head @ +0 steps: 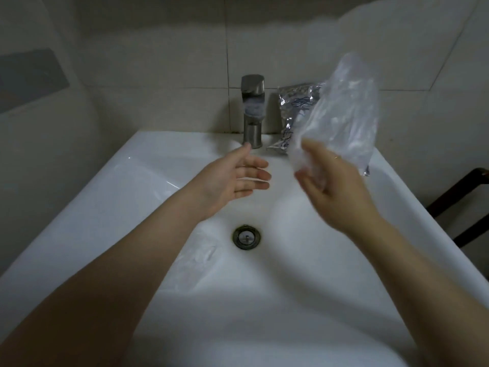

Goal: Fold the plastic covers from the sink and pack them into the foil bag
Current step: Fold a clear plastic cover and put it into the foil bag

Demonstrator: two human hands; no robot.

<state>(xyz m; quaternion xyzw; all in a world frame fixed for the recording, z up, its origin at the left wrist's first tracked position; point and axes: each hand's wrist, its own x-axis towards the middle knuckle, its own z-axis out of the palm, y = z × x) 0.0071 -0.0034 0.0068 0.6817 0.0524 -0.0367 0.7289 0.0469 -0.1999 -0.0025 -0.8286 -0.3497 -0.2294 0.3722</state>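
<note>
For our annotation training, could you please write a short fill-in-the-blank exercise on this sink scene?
1. The plastic cover is held up by the ____ hand.
2. The left hand is open and holds ____.
3. The foil bag stands beside the ____.
4. Another cover lies in the sink near the ____.

Answers: right; nothing; faucet; drain

1. Brushed metal tap (252, 109) at the far rim, centre.
2. Round metal drain (246, 237) in the basin floor.
3. Tiled wall (185, 43) behind.
4. Dark frame (460, 205) at the right edge.
</note>
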